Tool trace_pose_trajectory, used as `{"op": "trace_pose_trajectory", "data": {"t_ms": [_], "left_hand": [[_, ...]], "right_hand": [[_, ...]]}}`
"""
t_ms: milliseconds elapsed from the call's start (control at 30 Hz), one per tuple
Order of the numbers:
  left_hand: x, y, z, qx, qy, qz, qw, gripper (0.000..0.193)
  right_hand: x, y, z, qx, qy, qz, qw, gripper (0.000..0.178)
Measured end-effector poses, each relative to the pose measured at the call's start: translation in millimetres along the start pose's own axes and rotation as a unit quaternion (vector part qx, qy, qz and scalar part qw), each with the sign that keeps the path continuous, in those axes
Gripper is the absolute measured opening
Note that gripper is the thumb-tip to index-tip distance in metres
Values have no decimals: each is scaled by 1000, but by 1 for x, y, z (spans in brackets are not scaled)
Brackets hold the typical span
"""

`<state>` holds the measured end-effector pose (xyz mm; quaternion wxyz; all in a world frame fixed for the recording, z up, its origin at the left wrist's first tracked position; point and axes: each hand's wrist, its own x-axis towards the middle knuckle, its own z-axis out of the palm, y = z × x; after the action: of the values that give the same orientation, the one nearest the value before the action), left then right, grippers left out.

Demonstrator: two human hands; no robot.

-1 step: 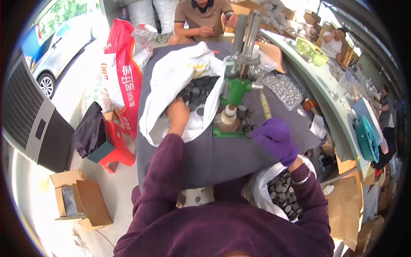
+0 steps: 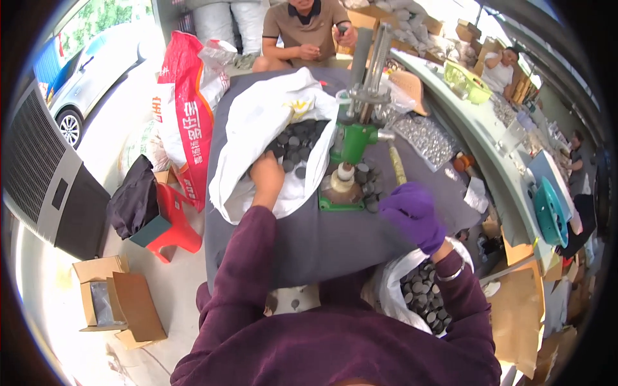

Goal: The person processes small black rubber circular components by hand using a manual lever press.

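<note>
Dark round discs [image 2: 299,140] seemingly being picked from white plastic sack [image 2: 254,116], upper centre, by bare left hand [image 2: 266,177]; lift-out needed next. Grip can't be told, nor for purple-gloved right hand [image 2: 415,215].

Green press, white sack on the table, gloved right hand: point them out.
Green press [image 2: 353,144]: head view, its green body.
White sack [image 2: 254,119]: head view, its upper left side.
Right hand [image 2: 413,215]: head view, its gloved middle.

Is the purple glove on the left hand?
No, the purple glove covers the right hand, while the left hand looks bare.
</note>
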<state>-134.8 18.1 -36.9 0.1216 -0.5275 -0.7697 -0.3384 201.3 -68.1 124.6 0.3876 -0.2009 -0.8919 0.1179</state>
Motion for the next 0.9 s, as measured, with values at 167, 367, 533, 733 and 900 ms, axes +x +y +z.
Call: {"op": "trace_pose_trajectory", "data": {"t_ms": [167,367,533,733,900], "left_hand": [[-6,9,4,-49,52,-9,997,38],[-9,2,4,-101,117,-7,988,43],[-7,2,1,-166,70,-63,982,49],[10,12,-13,-241,-12,-130,962,41],[-6,10,-4,-499,56,-174,847,39]], "right_hand": [[-10,0,0,-18,0,19,1000,13],[-2,-4,4,-25,-12,19,999,11],[2,-7,7,-42,-15,21,999,11],[-6,-9,1,-53,-25,77,995,10],[-3,-11,8,-35,-16,26,999,10]]}}
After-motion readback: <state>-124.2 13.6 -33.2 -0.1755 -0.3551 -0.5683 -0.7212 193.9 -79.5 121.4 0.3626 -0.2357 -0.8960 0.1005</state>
